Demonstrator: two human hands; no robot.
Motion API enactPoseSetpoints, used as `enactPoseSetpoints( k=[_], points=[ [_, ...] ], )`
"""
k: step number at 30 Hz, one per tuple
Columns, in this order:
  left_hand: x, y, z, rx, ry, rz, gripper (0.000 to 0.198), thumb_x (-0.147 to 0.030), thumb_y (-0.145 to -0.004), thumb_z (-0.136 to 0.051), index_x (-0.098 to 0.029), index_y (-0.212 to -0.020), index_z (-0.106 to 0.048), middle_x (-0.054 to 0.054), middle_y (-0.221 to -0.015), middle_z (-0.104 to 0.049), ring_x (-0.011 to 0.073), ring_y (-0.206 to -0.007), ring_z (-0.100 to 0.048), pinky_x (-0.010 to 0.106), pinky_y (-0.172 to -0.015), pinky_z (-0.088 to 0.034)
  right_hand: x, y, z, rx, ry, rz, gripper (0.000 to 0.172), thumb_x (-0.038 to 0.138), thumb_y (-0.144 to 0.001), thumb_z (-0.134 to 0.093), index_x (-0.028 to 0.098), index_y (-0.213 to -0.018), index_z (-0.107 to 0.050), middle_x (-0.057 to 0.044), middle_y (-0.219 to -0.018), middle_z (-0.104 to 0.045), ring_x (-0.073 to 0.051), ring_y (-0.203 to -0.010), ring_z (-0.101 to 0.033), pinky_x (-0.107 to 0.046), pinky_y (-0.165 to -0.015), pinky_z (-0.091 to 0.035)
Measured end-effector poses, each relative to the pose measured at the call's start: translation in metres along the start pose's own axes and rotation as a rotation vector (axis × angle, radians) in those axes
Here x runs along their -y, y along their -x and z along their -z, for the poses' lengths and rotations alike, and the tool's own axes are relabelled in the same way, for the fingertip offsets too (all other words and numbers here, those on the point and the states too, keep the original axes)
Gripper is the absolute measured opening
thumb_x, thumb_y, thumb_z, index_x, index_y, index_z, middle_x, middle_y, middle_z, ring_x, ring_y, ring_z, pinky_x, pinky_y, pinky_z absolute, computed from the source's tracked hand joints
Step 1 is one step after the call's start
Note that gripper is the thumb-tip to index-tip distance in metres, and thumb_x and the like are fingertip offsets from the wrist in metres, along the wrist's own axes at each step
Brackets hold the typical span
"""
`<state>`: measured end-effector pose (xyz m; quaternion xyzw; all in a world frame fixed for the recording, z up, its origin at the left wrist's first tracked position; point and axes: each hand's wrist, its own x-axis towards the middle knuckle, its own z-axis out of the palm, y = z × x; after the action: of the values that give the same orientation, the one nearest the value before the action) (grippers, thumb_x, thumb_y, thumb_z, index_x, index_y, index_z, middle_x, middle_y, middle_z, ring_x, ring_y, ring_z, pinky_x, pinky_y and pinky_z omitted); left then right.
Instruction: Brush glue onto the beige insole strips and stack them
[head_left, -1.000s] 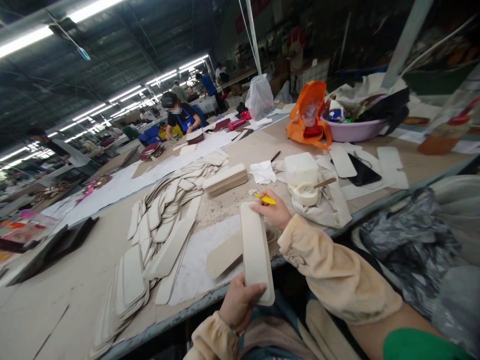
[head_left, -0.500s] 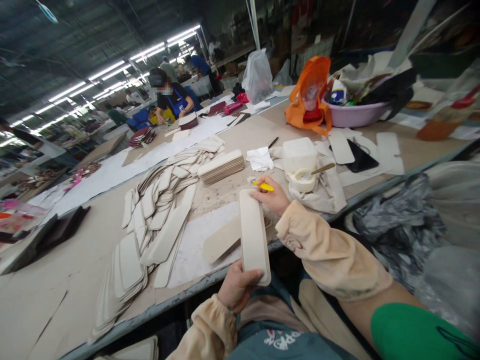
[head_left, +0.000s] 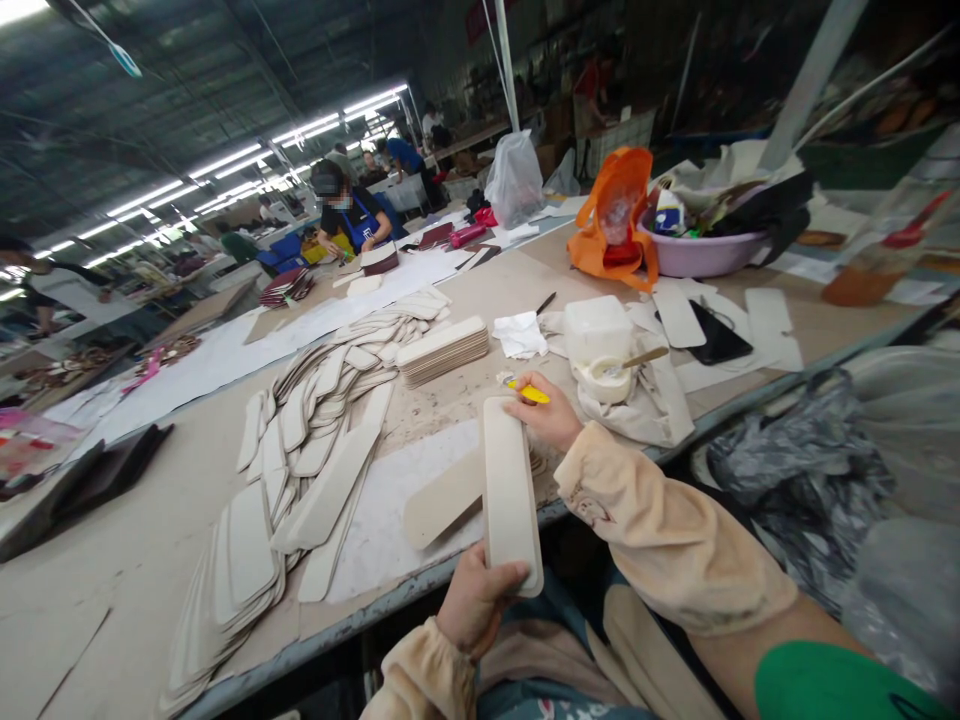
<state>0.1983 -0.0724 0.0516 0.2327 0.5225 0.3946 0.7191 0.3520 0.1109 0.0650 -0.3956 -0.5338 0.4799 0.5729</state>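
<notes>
My left hand (head_left: 482,597) grips the lower end of a long cream strip (head_left: 510,500) with rounded corners, thumb on top. At the strip's upper end, my right hand (head_left: 550,412) is closed around a small yellow tool (head_left: 533,393); its tip is too small to make out. My right fingers also touch the strip's top edge. Behind the strip, another beige piece (head_left: 444,503) lies at the table edge, partly hidden. To the left spreads a loose heap of similar cream strips (head_left: 247,550). A neat stack of strips (head_left: 442,352) stands beyond my hands.
A white tub (head_left: 598,325) and a small cream pot (head_left: 606,381) with a flat stick sit on cloth at the right. Farther back are an orange bag (head_left: 613,220), a purple basin (head_left: 705,255) and a bottle (head_left: 877,265). Across the table, a person (head_left: 356,215) works.
The camera view has shifted slightly, so the background sits lower in the picture. Both hands keep their hold on the strip, which has hardly moved between them.
</notes>
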Motion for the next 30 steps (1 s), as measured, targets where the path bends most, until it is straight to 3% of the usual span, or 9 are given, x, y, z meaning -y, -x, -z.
enactPoseSetpoints(
  k=[5, 9, 12, 18, 30],
  points=[
    [-0.002, 0.004, 0.001, 0.002, 0.036, 0.049, 0.044, -0.026, -0.056, -0.084, -0.01, -0.093, -0.066, 0.007, -0.078, -0.069, 0.0156, -0.065, -0.061, 0.028, -0.06, -0.052, 0.002, 0.001, 0.001, 0.001, -0.031, -0.028, 0.035, 0.036, -0.064, -0.072, 0.023, -0.084, -0.047, 0.008, -0.061, -0.043, -0.011, -0.056, -0.039, -0.025, -0.056, -0.032],
    [-0.005, 0.009, 0.003, 0.022, 0.151, 0.13, 0.046, -0.038, -0.068, -0.076, -0.009, -0.102, -0.066, 0.013, -0.087, -0.071, 0.0256, -0.077, -0.068, 0.036, -0.064, -0.057, 0.0, 0.001, 0.001, -0.014, -0.068, -0.025, 0.037, 0.037, -0.063, -0.074, 0.023, -0.084, -0.047, 0.008, -0.062, -0.043, -0.011, -0.057, -0.04, -0.025, -0.056, -0.032],
    [-0.006, 0.01, 0.003, 0.045, 0.186, 0.153, 0.049, -0.044, -0.074, -0.069, -0.008, -0.107, -0.065, 0.016, -0.095, -0.071, 0.03, -0.085, -0.069, 0.035, -0.063, -0.058, -0.003, 0.001, 0.0, -0.011, -0.071, -0.015, 0.036, 0.035, -0.064, -0.074, 0.022, -0.084, -0.047, 0.008, -0.063, -0.044, -0.01, -0.058, -0.039, -0.024, -0.056, -0.032],
    [0.001, 0.007, 0.004, 0.109, 0.031, 0.106, 0.043, -0.035, -0.071, -0.076, -0.007, -0.103, -0.066, 0.015, -0.09, -0.071, 0.0241, -0.081, -0.07, 0.024, -0.058, -0.056, -0.005, 0.001, -0.001, -0.017, -0.076, -0.041, 0.038, 0.038, -0.063, -0.075, 0.022, -0.084, -0.047, 0.008, -0.062, -0.044, -0.01, -0.057, -0.04, -0.024, -0.056, -0.032],
    [0.009, 0.004, 0.01, 0.08, 0.016, 0.048, 0.05, -0.043, -0.067, -0.079, -0.008, -0.102, -0.068, 0.015, -0.09, -0.071, 0.0209, -0.08, -0.067, 0.024, -0.06, -0.054, 0.002, 0.004, -0.006, -0.008, -0.024, -0.022, 0.037, 0.04, -0.066, -0.076, 0.023, -0.082, -0.047, 0.007, -0.065, -0.046, -0.011, -0.058, -0.042, -0.025, -0.056, -0.035]
  ],
)
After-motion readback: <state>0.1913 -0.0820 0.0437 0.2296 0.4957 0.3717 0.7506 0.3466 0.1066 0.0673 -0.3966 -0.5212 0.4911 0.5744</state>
